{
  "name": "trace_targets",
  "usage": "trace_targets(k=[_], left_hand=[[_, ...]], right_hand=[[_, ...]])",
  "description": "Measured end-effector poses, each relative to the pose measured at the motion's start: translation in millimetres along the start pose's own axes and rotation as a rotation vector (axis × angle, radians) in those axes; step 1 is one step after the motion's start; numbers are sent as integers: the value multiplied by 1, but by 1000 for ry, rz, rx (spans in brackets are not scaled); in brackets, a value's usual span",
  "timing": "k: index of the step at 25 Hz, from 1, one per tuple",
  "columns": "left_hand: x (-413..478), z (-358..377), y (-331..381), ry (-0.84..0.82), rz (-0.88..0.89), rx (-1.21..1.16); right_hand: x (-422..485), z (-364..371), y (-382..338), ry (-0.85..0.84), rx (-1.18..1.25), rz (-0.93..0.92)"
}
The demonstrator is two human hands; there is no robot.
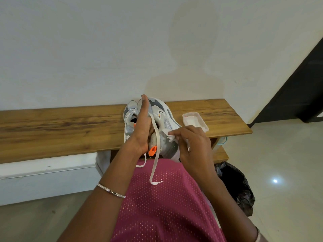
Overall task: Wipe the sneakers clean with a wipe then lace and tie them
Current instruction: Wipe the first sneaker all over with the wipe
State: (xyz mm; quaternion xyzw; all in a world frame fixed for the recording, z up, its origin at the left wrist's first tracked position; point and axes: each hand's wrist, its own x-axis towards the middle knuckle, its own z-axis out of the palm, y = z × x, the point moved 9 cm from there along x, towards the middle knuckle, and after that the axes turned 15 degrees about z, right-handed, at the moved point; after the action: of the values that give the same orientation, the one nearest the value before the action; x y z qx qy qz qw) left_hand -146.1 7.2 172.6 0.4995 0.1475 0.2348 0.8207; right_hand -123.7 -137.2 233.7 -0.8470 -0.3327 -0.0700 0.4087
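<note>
A grey and white sneaker (165, 117) with an orange heel tab is lifted off the wooden bench (61, 126), its side turned to me. My left hand (142, 126) holds it from the opening, thumb pointing up. My right hand (190, 144) pinches a white wipe (168, 135) against the sneaker's side. A loose white lace (154, 154) hangs down over my pink top. A second sneaker (130, 110) rests on the bench behind the first, mostly hidden by my left hand.
A clear plastic wipe tub (194, 121) stands open on the bench to the right. A black bin bag (234, 184) sits on the tiled floor at the right. The white wall runs right behind the bench. A lower shelf (221, 154) shows under the bench's right end.
</note>
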Motion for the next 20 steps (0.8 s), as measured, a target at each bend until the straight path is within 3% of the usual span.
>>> trace_targets(k=[7,10,13,16,18,20], left_hand=[[12,-13,11,45,-48,105],[9,-9,18,28,-24,145],[8,-6,16,8,-41,179],[8,-7,16,11,-44,168],[10,-10,18,10,-30,170],[14,-14,18,-5,-36,192]], right_hand=[[-27,4,15,10,151,92],[-38,33,18,-131,46,178],[-40,63,23,-387,69,352],[-48,89,34,-684,443,689],[-53,90,34,-773,769,895],[-49,77,33,-824,964,960]])
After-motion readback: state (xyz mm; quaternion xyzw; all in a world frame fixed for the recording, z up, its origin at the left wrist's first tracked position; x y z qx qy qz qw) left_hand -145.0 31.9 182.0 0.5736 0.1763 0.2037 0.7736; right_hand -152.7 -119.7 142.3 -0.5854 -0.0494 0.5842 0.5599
